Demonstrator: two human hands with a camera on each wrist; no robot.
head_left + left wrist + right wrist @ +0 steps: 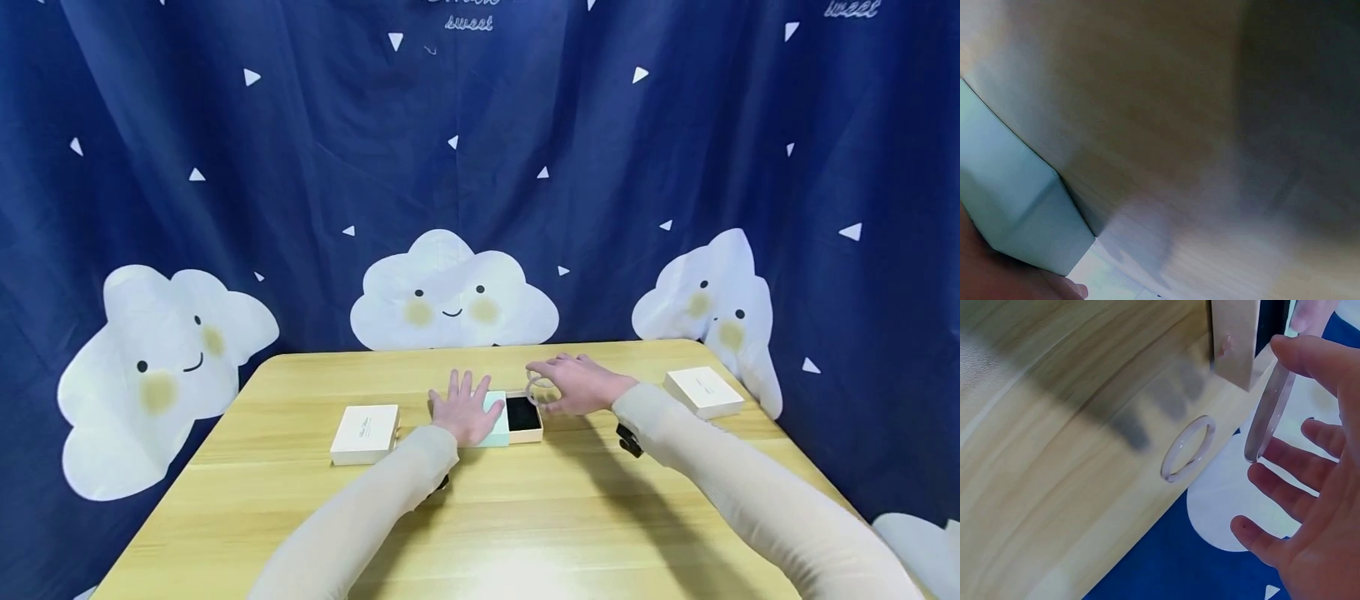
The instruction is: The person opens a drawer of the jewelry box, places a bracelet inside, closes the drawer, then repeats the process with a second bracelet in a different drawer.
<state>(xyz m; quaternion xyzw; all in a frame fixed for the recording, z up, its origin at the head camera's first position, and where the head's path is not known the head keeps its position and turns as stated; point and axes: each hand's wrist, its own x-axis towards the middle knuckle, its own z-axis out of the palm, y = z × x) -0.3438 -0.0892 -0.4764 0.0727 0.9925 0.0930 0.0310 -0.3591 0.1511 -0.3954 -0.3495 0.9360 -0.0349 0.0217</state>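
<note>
A mint-green box sleeve point(495, 429) lies near the middle of the table, with its pale drawer point(534, 436) pulled out to the right. Black padding point(522, 414) lines that drawer. Spread over the sleeve, my left hand point(462, 414) rests with straight fingers; the left wrist view shows only part of this hand point(1007, 275) beside the mint-green sleeve point(1022, 194). Just right of the drawer, my right hand point(587, 385) pinches a pale translucent bangle point(1266, 415) between thumb and fingers, above the table. A second, similar bangle point(1172, 456) lies on the wood behind the drawer.
One white lidded box point(365, 433) with small lettering stands left of the sleeve. Another white box point(703, 390) sits by the table's right edge. Behind the wooden table point(480, 517) hangs a dark blue curtain point(480, 183) with cloud prints.
</note>
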